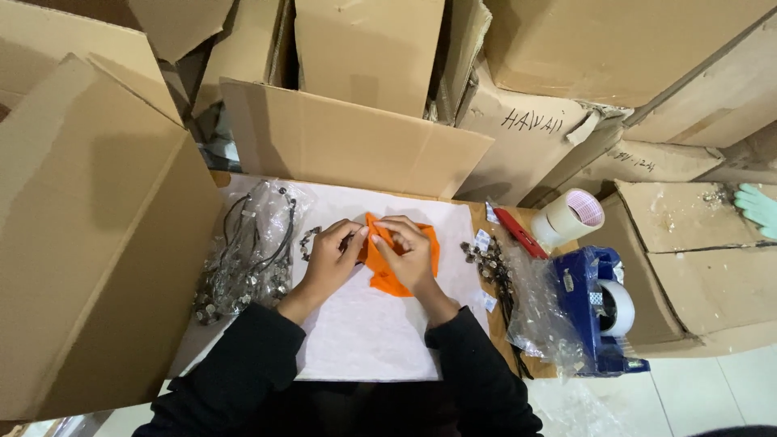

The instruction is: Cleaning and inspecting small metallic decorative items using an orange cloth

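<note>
Partly hidden under both hands, the orange pouch (387, 271) lies on the white sheet (364, 332), near that sheet's far edge and about midway across it; only its right flank and lower corner show clearly, so its full outline is hard to read. Whatever the fingertips grip at its top edge is too small to make out. A short string of dark, shiny beads (308, 240) pokes out just left of the pouch, its end lost behind the left hand (330, 260).

The left hand comes in from the lower left, wrist bent, fingers curled and pinching the pouch's upper left edge. The right hand (410, 252) lies over the pouch's middle, knuckles up, thumb and forefinger pinched on the same top edge, so the two sets of fingertips nearly meet. Both forearms are in black sleeves that run off the bottom of the view.

Left of the pouch, at the sheet's left edge, a clear plastic bag of beaded necklaces (249, 252) lies crumpled, its contents a tangle. Right of the pouch, just off the sheet, sits a small heap of beaded pieces (487, 257) with more clear plastic beyond it. Farther right are a red cutter (520, 233), a roll of tape (569, 217) and a blue tape dispenser (596, 311). Cardboard boxes (348, 142) wall in the far side, and a pale green glove (758, 207) is cut off at the right border.
</note>
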